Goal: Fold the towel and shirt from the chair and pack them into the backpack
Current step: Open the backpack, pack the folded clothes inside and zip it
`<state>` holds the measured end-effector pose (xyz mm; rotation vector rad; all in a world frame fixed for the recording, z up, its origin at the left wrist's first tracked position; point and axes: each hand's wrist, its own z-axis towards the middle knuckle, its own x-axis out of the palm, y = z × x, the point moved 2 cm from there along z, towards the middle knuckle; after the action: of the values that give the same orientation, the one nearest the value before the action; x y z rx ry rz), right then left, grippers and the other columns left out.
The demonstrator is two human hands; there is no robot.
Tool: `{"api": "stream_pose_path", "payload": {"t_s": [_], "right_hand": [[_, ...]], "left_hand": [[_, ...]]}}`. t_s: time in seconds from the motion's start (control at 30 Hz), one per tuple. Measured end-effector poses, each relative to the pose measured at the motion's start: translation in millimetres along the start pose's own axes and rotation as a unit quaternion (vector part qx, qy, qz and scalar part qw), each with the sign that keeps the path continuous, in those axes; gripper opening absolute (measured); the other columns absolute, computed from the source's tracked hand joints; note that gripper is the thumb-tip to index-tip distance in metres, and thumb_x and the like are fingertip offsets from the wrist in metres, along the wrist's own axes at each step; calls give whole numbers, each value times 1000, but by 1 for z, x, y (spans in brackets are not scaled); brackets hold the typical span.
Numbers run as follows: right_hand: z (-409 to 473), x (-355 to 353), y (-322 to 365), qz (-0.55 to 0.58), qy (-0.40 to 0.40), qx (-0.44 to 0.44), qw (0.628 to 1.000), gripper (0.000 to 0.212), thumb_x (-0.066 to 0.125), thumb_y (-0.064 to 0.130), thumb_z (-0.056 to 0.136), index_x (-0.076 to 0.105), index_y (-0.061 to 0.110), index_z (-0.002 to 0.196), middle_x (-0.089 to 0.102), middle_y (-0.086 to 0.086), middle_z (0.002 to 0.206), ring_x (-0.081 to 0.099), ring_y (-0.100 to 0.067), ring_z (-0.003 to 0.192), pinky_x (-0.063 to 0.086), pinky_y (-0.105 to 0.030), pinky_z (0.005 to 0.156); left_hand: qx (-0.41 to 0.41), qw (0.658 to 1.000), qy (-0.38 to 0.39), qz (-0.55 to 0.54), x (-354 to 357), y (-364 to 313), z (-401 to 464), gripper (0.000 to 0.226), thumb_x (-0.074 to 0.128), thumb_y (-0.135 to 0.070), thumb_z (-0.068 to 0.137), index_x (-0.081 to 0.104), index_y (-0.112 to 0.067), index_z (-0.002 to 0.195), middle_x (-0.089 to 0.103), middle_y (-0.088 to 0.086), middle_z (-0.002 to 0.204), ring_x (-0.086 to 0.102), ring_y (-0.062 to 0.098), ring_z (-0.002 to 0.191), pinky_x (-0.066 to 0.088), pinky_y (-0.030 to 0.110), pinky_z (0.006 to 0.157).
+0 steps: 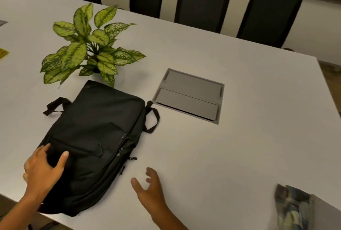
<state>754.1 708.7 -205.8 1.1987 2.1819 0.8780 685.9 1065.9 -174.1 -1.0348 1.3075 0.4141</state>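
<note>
The white worktop [239, 146] takes up most of the room from where I stand, and the black backpack [96, 137] lies flat on it, so I will place everything else from the backpack. Its long axis runs on a slant, from the near edge of the worktop up toward the potted plant [88, 48] just beyond its far end; the side with the zip pulls [122, 144] faces right, and a strap loop [152, 119] sticks out on that same side further up. All the zips look closed, so I judge the step in hand to be opening the bag. To do that well, the left hand [44, 170], whose thumb and fingers are spread and pressing on the near end of the backpack without curling round anything, ought to hold the bag steady while the other hand draws a pull along the seam, following the slant of the bag instead of tugging across it. The right hand [149, 191] hovers just right of the backpack's near end, fingers loosely parted and holding nothing, near those pulls. A patterned cloth [293, 209], blurred, lies well to the right of the backpack at the worktop's corner; whether it is the towel or the shirt I cannot tell. A grey cable hatch [188, 95] sits in the worktop just right of the backpack's far end.
</note>
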Motion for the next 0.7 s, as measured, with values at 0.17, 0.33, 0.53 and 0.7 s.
{"api": "stream_pose_path", "payload": {"t_s": [0.17, 0.33, 0.53, 0.7], "right_hand": [[27, 57, 38, 74, 96, 58, 991, 98, 79, 76, 69, 29, 46, 149, 46, 23, 139, 54, -7, 127, 51, -38, 109], [52, 86, 59, 69, 56, 52, 995, 113, 84, 75, 59, 33, 39, 153, 38, 12, 147, 55, -19, 130, 57, -47, 102], [62, 81, 61, 98, 54, 105, 988, 84, 85, 37, 64, 45, 35, 138, 38, 7, 135, 57, -25, 119, 66, -48, 75], [59, 48, 53, 90, 44, 123, 987, 84, 77, 26, 64, 45, 38, 141, 39, 7, 128, 58, -26, 115, 66, -50, 73]], "left_hand": [[-27, 999, 27, -36, 2, 14, 42, 86, 53, -90, 78, 52, -25, 134, 65, 10, 128, 61, 48, 119, 50, 70, 97], [-67, 984, 99, -134, 13, 26, 82, 88, 58, -89, 78, 49, -31, 143, 63, 6, 141, 61, 41, 126, 46, 67, 106], [-86, 952, 157, -250, 0, -16, 66, 77, 69, -63, 88, 44, -25, 150, 52, 10, 152, 54, 38, 134, 43, 57, 113], [-65, 947, 176, -262, 6, -42, 32, 63, 68, -37, 98, 44, -15, 152, 53, 13, 150, 52, 36, 135, 42, 45, 109]]}}
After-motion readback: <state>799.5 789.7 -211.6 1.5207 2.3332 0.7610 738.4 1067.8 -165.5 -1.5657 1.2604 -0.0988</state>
